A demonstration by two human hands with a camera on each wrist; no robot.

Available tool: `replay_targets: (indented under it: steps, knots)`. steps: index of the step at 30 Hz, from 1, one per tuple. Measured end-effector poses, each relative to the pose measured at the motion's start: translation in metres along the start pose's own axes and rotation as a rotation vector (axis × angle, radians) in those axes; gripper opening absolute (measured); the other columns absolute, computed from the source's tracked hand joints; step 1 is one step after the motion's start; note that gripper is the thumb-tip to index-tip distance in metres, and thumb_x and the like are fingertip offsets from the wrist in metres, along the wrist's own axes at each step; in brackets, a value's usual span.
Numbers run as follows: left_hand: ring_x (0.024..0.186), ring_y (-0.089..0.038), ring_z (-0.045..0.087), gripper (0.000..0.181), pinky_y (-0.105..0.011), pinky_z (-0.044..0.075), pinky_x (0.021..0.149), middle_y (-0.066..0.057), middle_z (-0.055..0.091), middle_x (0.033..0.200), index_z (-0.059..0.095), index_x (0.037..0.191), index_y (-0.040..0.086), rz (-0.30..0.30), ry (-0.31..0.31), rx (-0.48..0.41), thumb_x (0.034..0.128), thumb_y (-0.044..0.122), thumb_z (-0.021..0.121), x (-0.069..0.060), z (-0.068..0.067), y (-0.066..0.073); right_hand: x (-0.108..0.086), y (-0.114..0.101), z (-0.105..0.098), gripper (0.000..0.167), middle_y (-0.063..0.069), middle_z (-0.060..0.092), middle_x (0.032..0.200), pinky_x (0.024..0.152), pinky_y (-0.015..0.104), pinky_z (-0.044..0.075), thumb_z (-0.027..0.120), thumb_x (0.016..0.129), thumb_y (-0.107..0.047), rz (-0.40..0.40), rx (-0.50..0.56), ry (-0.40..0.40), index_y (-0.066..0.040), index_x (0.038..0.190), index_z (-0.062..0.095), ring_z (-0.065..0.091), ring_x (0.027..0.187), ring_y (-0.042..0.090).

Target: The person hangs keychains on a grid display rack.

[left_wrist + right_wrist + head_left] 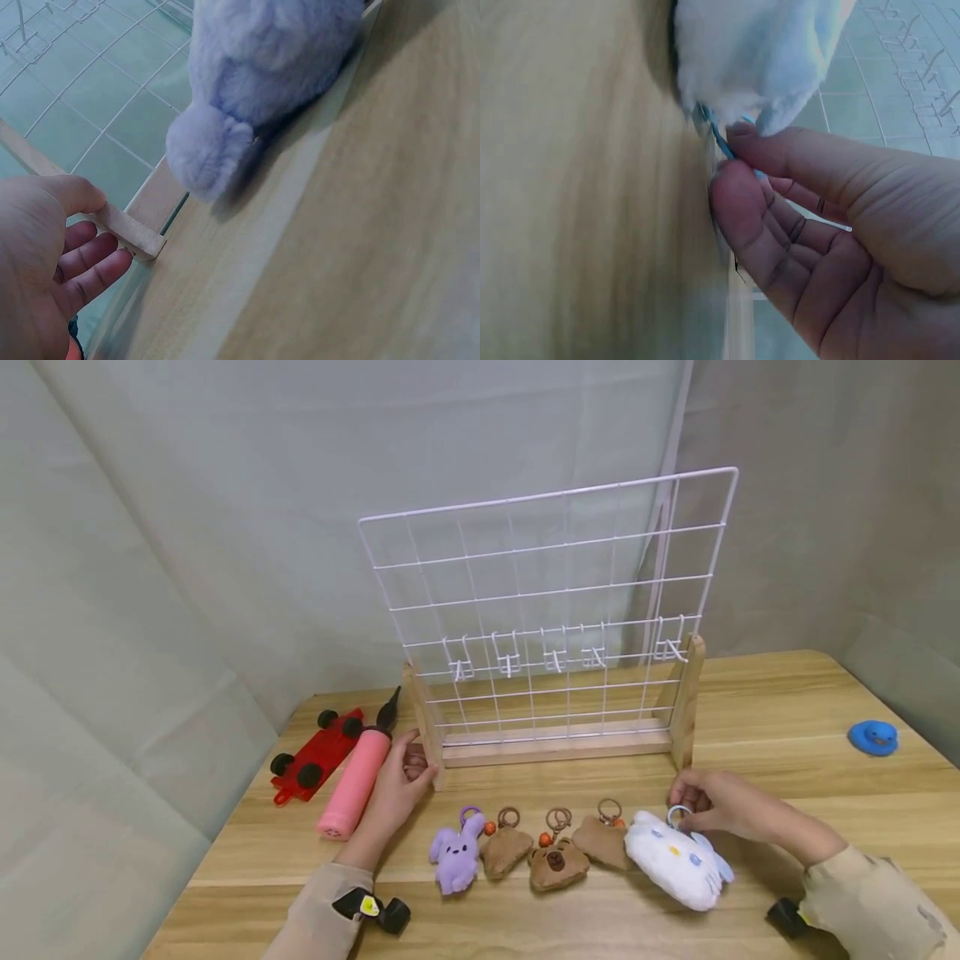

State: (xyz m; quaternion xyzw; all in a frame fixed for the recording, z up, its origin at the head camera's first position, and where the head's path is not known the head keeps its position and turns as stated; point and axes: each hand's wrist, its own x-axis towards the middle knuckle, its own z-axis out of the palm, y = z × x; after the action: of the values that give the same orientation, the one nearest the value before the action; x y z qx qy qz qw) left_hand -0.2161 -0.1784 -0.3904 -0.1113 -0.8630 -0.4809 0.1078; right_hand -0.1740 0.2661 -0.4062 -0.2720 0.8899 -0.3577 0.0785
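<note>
The left hand (395,789) holds the left wooden foot (424,718) of the white wire grid rack (567,589); in the left wrist view its thumb (79,196) lies on the wood with the fingers bent behind. Between thumb and index finger, the right hand (817,225) pinches the light blue ring (718,141) of the white plush (678,860), which lies on the table. In a row left of it lie a brown plush (602,841), a brown bear plush (558,865), another brown plush (506,850) and a purple bunny plush (456,857).
Several white hooks (555,661) hang along the grid's middle. At the left, a pink pump (356,785) with a black nozzle lies beside a red toy car (318,758) with black wheels. A blue rubber duck (873,737) sits at the table's right side.
</note>
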Motion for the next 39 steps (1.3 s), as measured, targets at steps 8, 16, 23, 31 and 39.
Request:
replay_targets:
  steps: [8,16,23,31,39]
  knots:
    - [0.095,-0.027,0.058,0.063,-0.012,0.048,0.074,-0.023,0.058,0.115,0.038,0.140,-0.004,0.009,0.019,-0.018,0.0842,-0.005,0.067,0.011,0.007,-0.038,-0.001,-0.001,-0.003,0.015,0.000,0.061,0.078,0.055,0.023,0.053,0.069,0.085,-0.007,-0.009,0.133,-0.040,-0.001,0.094,0.059,0.056,0.067,-0.001]
    - [0.095,-0.026,0.058,0.063,-0.013,0.049,0.074,-0.023,0.058,0.114,0.038,0.140,-0.003,0.019,0.021,-0.035,0.0844,-0.004,0.067,0.009,0.006,-0.037,-0.001,-0.009,-0.010,0.009,0.003,0.063,0.077,0.054,0.024,0.054,0.064,0.086,0.000,-0.028,0.146,-0.030,0.002,0.092,0.059,0.059,0.063,0.003]
    - [0.097,-0.036,0.058,0.060,-0.020,0.051,0.076,-0.030,0.056,0.114,0.036,0.138,-0.011,-0.002,-0.004,0.003,0.0848,-0.008,0.064,-0.001,-0.002,0.002,-0.002,-0.020,-0.018,0.007,0.000,0.062,0.076,0.054,0.024,0.053,0.062,0.087,0.003,-0.039,0.073,-0.001,-0.001,0.093,0.059,0.058,0.064,0.002]
    - [0.098,-0.036,0.058,0.061,-0.020,0.051,0.077,-0.029,0.055,0.116,0.035,0.139,-0.011,-0.009,-0.001,0.009,0.0847,-0.007,0.065,0.004,0.002,-0.011,-0.003,-0.037,-0.033,0.005,-0.004,0.063,0.073,0.053,0.024,0.053,0.063,0.088,0.002,-0.048,-0.032,0.042,-0.002,0.090,0.061,0.057,0.062,-0.001]
    - [0.098,-0.028,0.058,0.063,-0.016,0.049,0.076,-0.023,0.056,0.117,0.037,0.140,-0.004,0.007,0.009,-0.010,0.0855,-0.002,0.067,0.012,0.008,-0.040,-0.005,-0.052,-0.043,0.002,-0.006,0.062,0.071,0.053,0.021,0.049,0.064,0.089,-0.005,-0.046,-0.109,0.069,-0.005,0.089,0.062,0.053,0.062,-0.004]
